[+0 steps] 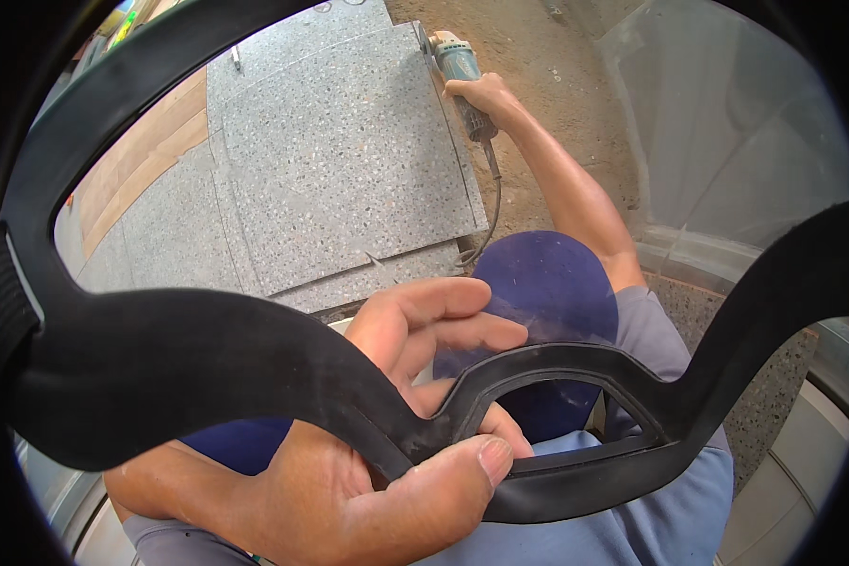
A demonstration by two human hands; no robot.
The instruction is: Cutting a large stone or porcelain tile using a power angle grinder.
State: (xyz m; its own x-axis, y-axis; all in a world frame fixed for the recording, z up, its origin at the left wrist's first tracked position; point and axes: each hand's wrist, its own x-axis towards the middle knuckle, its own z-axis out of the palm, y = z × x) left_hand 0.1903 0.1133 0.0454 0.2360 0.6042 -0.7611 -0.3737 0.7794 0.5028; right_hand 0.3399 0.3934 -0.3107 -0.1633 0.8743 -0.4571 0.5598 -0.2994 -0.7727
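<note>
Close to the camera, a black rubber mask frame (198,377) with a clear window crosses the view. My left hand (368,481) is closed on its lower middle, thumb in front and fingers curled behind, partly seen through the window. At the top, my right hand (486,99) grips a teal-and-black angle grinder (458,64) by its body. The grinder's head sits at the right edge of a speckled grey tile (330,141). A cord (496,193) runs down from the grinder toward my dark blue-covered knee (547,283).
More speckled tiles (160,222) and light wooden boards (132,179) lie at the left, with a small thin object (237,58) on the tile. Sandy, dusty ground (571,113) borders the tile at right. A darker speckled slab (769,396) stands by my right side.
</note>
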